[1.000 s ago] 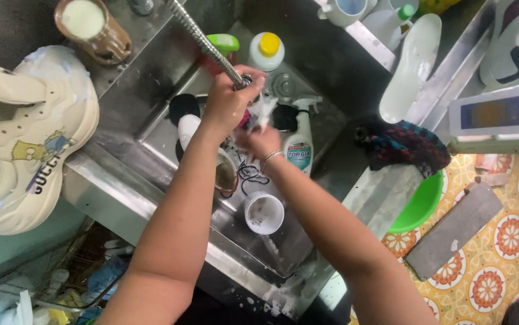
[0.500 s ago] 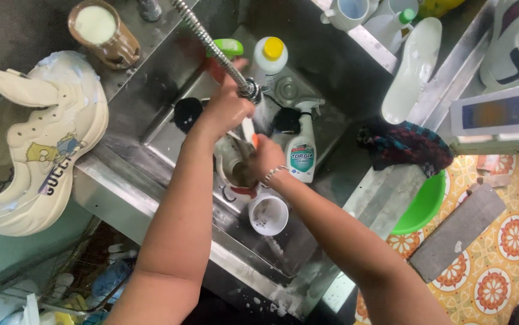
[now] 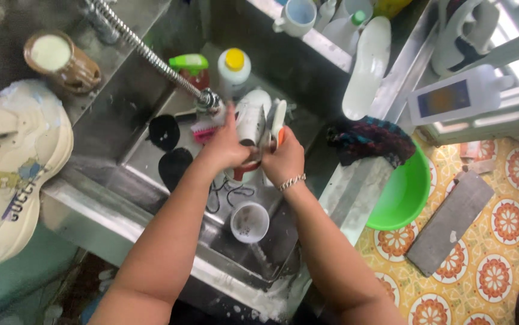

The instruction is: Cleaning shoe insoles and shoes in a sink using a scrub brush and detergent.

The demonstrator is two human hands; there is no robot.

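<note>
While both hands meet over the middle of the stainless steel sink (image 3: pixel 121 162), we see them working on a white shoe (image 3: pixel 252 120) with a red-orange lining held just below the end of the coiled metal spring faucet (image 3: pixel 145 51). Our left hand (image 3: pixel 226 147) is closed around the shoe's body, fingers wrapped over its near side. Our right hand (image 3: pixel 283 159), with a silver chain bracelet (image 3: pixel 291 182) at the wrist, is clamped on a white-handled brush (image 3: pixel 277 117) with an orange patch, which lies against the shoe's right side. The shoe looks pale and wet, its toe pointing to the far side, with a dark opening showing between the two hands; its sole is hidden from us.

Loose black laces (image 3: pixel 226 195) lie on the sink floor just near of the hands, and a small white plastic cup (image 3: pixel 249 221) stands nearer still. Two black insoles (image 3: pixel 169 150) rest to the left in the basin, beside a pink scrubbing brush (image 3: pixel 204 130). At the far edge stand a white bottle with a yellow cap (image 3: pixel 233 69) and a green-topped spray bottle (image 3: pixel 190 66). On the left counter sits a cream chunky sneaker (image 3: pixel 13 174). To the right, a green plastic basin (image 3: pixel 407 192) sits on the patterned orange floor tiles (image 3: pixel 512 235).
</note>
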